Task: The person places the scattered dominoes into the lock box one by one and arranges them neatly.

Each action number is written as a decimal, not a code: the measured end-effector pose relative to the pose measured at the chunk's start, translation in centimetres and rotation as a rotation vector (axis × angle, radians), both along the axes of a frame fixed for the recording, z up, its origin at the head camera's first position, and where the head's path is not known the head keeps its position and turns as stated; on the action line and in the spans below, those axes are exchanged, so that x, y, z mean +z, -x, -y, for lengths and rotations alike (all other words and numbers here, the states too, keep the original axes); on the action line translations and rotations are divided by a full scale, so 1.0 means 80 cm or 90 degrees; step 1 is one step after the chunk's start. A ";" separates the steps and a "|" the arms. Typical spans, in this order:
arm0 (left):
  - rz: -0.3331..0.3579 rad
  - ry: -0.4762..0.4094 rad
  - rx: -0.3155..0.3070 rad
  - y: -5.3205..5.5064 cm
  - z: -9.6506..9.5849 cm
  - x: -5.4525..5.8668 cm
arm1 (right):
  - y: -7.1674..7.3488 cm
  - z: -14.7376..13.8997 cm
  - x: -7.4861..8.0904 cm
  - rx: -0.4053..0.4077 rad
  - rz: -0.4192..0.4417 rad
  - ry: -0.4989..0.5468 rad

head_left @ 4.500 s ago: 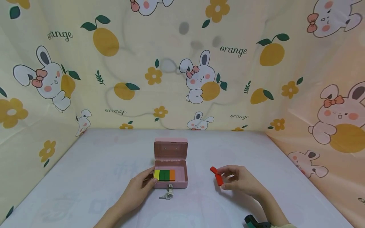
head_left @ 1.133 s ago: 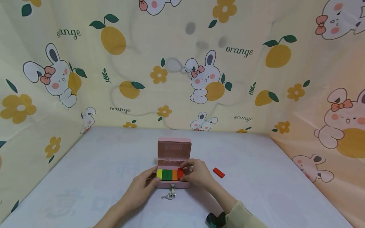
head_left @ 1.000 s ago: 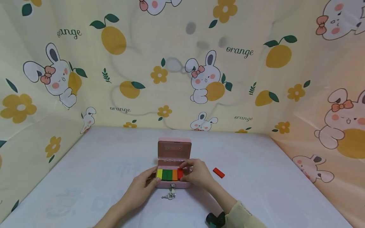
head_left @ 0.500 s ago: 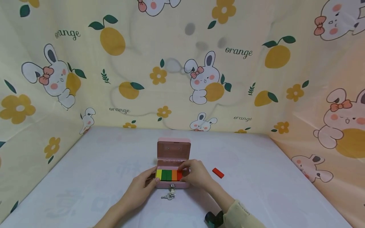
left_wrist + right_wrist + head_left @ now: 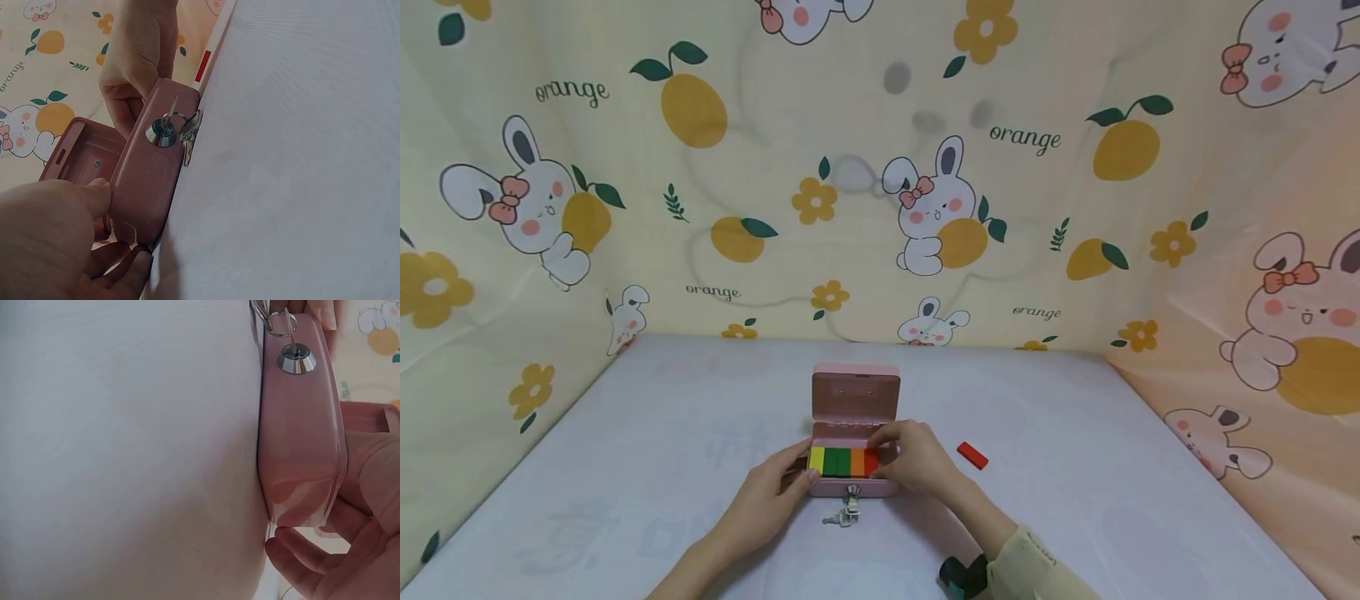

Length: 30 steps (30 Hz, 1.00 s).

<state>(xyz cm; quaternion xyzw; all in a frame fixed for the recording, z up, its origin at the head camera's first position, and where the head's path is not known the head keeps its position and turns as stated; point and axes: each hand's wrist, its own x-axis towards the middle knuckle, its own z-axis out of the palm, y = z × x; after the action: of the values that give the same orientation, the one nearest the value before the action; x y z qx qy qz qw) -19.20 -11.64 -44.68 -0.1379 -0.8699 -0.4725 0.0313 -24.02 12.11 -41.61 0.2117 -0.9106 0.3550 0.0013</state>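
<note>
A small pink cash box [image 5: 853, 487] stands on the table with its lid [image 5: 855, 397] raised. Inside, a yellow block [image 5: 816, 461], two green blocks [image 5: 837, 462], an orange block [image 5: 857, 462] and a red block [image 5: 871, 462] lie side by side. My left hand [image 5: 769, 490] grips the box's left side, thumb on the front rim. With finger and thumb, my right hand [image 5: 921, 458] pinches the red block at the row's right end. In the right wrist view the box wall hides that block. Keys [image 5: 189, 134] hang from the front lock [image 5: 160, 133].
Another red block [image 5: 973, 455] lies on the white tabletop [image 5: 1060, 467], right of the box. A dark device [image 5: 962, 577] sits at the right wrist. Printed cloth [image 5: 760, 150] encloses the table at the back and sides.
My right hand has moved left from two red blocks on the table, carrying one into the box. That block has settled level with the row. My left hand stays on the box.
</note>
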 end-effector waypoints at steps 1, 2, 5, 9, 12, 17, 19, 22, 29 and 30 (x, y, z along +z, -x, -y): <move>0.001 -0.001 -0.001 0.000 0.000 0.000 | 0.000 0.000 0.000 0.001 0.002 0.002; 0.001 -0.002 -0.001 0.000 0.000 0.000 | 0.000 -0.001 0.000 0.003 0.004 0.003; 0.000 -0.003 -0.001 0.000 0.000 -0.001 | 0.000 -0.002 0.001 0.007 0.015 0.005; -0.001 -0.004 -0.002 0.000 -0.001 -0.002 | 0.001 -0.005 0.001 0.016 0.026 0.008; -0.002 -0.004 -0.004 0.000 -0.001 -0.002 | 0.001 -0.008 0.002 0.026 0.030 0.008; -0.002 -0.005 -0.004 -0.001 -0.002 -0.001 | 0.001 -0.013 0.004 0.041 0.036 0.005; -0.002 -0.003 -0.002 -0.001 -0.002 -0.001 | 0.001 -0.015 0.004 0.043 0.039 0.006; 0.002 -0.001 0.003 -0.002 -0.004 -0.001 | 0.001 -0.018 0.006 0.041 0.041 0.006; 0.011 0.000 0.009 -0.002 -0.004 0.000 | -0.003 -0.026 0.012 0.012 0.050 0.033; 0.012 0.000 0.009 -0.002 -0.004 0.000 | -0.004 -0.027 0.013 0.004 0.053 0.037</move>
<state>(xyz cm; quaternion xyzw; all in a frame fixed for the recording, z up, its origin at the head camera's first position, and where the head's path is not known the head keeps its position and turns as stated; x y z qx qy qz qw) -19.04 -11.31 -44.71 -0.1274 -0.8711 -0.4736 0.0265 -23.72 14.26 -40.55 0.1992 -0.8985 0.3899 -0.0314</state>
